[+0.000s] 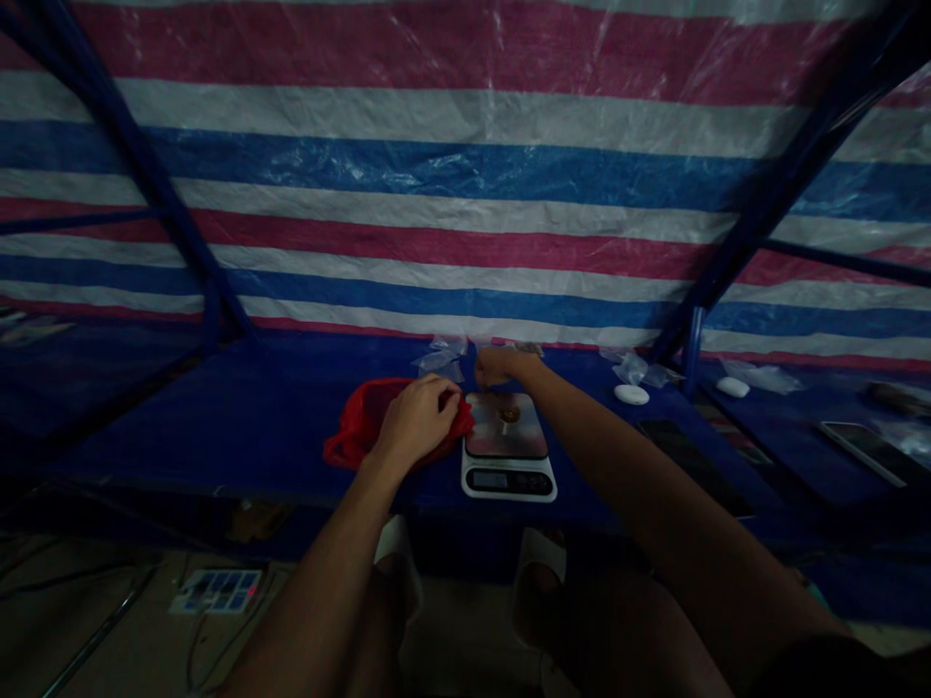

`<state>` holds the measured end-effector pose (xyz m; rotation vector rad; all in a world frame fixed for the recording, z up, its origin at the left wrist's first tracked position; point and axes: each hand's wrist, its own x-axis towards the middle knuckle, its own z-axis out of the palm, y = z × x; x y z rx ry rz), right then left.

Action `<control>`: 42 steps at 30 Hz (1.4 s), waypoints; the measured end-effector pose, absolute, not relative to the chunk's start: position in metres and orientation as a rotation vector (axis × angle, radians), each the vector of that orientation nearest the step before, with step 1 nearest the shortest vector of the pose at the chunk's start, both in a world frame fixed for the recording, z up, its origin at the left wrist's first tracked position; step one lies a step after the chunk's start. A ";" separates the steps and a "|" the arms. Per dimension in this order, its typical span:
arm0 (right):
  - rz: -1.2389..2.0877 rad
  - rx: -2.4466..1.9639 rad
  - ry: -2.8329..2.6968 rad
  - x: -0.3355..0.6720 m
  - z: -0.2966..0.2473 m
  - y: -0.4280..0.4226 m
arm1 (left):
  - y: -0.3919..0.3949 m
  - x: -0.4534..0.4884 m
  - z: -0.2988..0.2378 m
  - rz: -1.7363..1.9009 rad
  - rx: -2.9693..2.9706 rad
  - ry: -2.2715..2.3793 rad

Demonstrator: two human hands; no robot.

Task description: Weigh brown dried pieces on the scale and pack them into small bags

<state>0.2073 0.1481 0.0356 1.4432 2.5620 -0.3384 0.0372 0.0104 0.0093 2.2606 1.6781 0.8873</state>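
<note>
A red plastic bag (356, 427) lies spread open on the blue shelf. My left hand (420, 415) is over its right side, fingers curled in against the bunched red edge. Just right of the bag is a white digital kitchen scale (509, 485) with a shiny metal plate and a small display. Some small brownish-gold item (509, 414) sits on the plate. My right hand (498, 366) is closed just beyond the back edge of the scale, beside small clear plastic bags (440, 364). What its fingers hold, if anything, is hidden.
On the blue shelf (254, 417), a white rounded object (631, 395) and a dark phone-like slab (694, 465) lie to the right. A blue frame post (763, 223) rises before the striped sheet (465, 174). A power strip (216, 591) lies on the floor.
</note>
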 end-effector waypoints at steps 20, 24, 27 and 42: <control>-0.679 1.649 3.271 0.283 0.037 0.027 | 0.006 0.027 0.006 0.968 2.289 1.649; -0.681 1.683 3.314 0.283 0.032 0.017 | 0.004 0.027 0.006 0.961 2.301 1.638; -0.712 1.687 3.326 0.284 0.028 0.015 | 0.004 0.026 0.007 0.947 2.312 1.637; -0.512 1.655 3.401 0.284 0.014 0.016 | 0.006 0.026 0.003 0.973 2.312 1.621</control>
